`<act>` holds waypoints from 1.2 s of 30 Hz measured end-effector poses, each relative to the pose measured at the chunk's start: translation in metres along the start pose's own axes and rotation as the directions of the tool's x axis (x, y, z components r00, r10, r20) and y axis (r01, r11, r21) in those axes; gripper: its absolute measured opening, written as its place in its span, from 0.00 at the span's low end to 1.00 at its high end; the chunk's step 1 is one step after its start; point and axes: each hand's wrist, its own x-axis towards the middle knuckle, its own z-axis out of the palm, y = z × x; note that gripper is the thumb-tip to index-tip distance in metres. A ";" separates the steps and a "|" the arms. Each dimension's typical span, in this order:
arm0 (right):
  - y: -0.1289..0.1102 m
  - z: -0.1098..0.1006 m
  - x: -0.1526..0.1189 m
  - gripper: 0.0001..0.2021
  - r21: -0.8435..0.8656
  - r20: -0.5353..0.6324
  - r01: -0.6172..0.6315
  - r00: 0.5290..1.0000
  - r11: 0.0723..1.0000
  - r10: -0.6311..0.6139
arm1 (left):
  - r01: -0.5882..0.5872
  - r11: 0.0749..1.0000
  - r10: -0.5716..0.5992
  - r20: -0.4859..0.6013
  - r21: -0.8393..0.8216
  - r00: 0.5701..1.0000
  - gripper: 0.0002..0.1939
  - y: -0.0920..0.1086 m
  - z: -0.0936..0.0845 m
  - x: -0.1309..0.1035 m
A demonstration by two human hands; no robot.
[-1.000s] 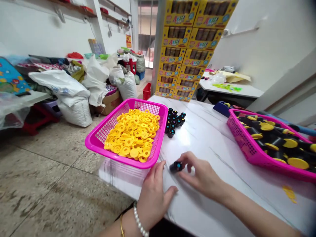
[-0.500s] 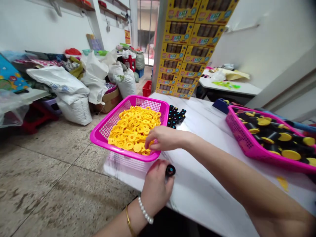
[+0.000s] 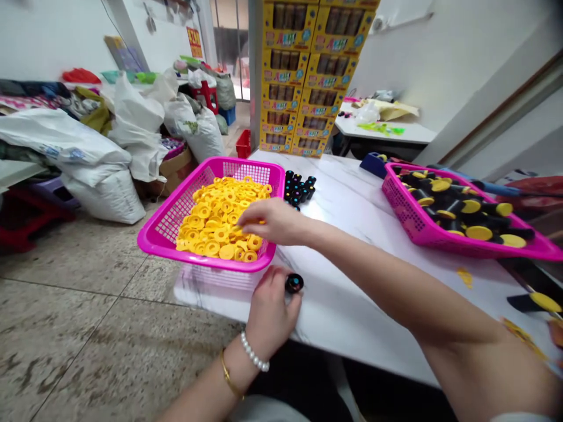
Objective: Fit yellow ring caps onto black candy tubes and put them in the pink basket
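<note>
My left hand (image 3: 273, 305), with a pearl bracelet and a gold bangle at its wrist, is closed round a black cylinder (image 3: 294, 283) at the table's front edge. The cylinder's round end faces up and shows a blue spot in its middle. Above and beyond it, my right hand (image 3: 277, 221) reaches over the rim of a pink basket (image 3: 206, 262). Its fingertips pinch at a yellow cap (image 3: 240, 227) on the pile; the fingers partly hide it. Many ring-shaped yellow caps (image 3: 215, 205) fill the basket, which overhangs the table's left edge.
Several black cylinders (image 3: 299, 189) stand behind the basket on the white table (image 3: 343, 193). To the right, another pink basket (image 3: 409, 220) holds black cylinders with yellow ends. A stack of yellow boxes (image 3: 308, 88) rises at the back. White sacks (image 3: 99, 187) sit on the floor at left.
The view has swung rightward, so things appear further left. My right hand has gone a little deeper over the yellow caps, fingertips closer together. My left hand keeps its hold on the black cylinder.
</note>
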 end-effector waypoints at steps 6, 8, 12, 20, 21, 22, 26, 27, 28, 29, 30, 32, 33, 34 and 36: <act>0.027 -0.001 -0.124 0.05 0.403 -0.383 -0.235 0.835 0.884 0.396 | -0.029 1.000 0.028 0.063 0.005 0.998 0.11 0.004 -0.003 0.000; 0.033 0.014 -0.162 0.04 0.392 -0.372 -0.366 0.776 0.844 0.510 | -0.041 0.999 0.039 0.071 0.020 0.997 0.09 0.005 -0.003 -0.001; 0.030 0.042 -0.202 0.07 0.502 -0.308 -0.510 0.650 0.699 0.695 | -0.035 0.998 0.030 0.100 0.048 0.994 0.09 0.006 -0.003 -0.002; 0.008 0.051 -0.197 0.08 0.730 -0.226 -0.327 0.713 0.601 0.664 | -0.041 0.995 0.030 0.117 0.090 0.993 0.09 0.006 -0.003 0.000; 0.004 0.050 -0.194 0.07 0.718 -0.224 -0.330 0.724 0.613 0.652 | -0.043 0.995 0.032 0.120 0.092 0.992 0.09 0.006 -0.004 0.000; 0.000 0.048 -0.191 0.08 0.715 -0.201 -0.342 0.735 0.609 0.648 | -0.044 0.995 0.033 0.123 0.093 0.992 0.10 0.006 -0.004 0.000; -0.009 0.042 -0.179 0.18 0.812 0.040 -0.395 0.772 0.429 0.634 | -0.041 0.995 0.029 0.129 0.091 0.991 0.11 0.006 -0.004 -0.001; -0.009 0.041 -0.177 0.18 0.827 0.093 -0.410 0.776 0.386 0.624 | -0.040 0.995 0.027 0.131 0.091 0.991 0.11 0.006 -0.004 -0.001; -0.009 0.041 -0.175 0.17 0.827 0.136 -0.431 0.776 0.361 0.616 | -0.037 0.995 0.024 0.134 0.091 0.991 0.11 0.006 -0.004 -0.001; -0.008 0.041 -0.174 0.15 0.816 0.162 -0.455 0.772 0.357 0.615 | -0.034 0.995 0.021 0.137 0.093 0.990 0.12 0.007 -0.005 -0.001; -0.007 0.041 -0.174 0.13 0.797 0.164 -0.474 0.767 0.375 0.621 | -0.033 0.995 0.019 0.141 0.096 0.990 0.12 0.007 -0.005 -0.001; -0.007 0.042 -0.174 0.10 0.732 0.096 -0.493 0.759 0.471 0.644 | -0.035 0.994 0.019 0.152 0.103 0.988 0.12 0.007 -0.006 -0.001; -0.008 0.043 -0.174 0.10 0.691 0.035 -0.491 0.756 0.531 0.653 | -0.037 0.994 0.020 0.156 0.106 0.988 0.12 0.007 -0.006 -0.001; -0.009 0.045 -0.173 0.10 0.653 -0.028 -0.484 0.753 0.583 0.657 | -0.038 0.993 0.021 0.158 0.110 0.987 0.11 0.007 -0.006 -0.001; -0.011 0.050 -0.169 0.08 0.629 -0.106 -0.470 0.737 0.619 0.668 | -0.039 0.992 0.020 0.159 0.118 0.987 0.11 0.007 -0.007 0.000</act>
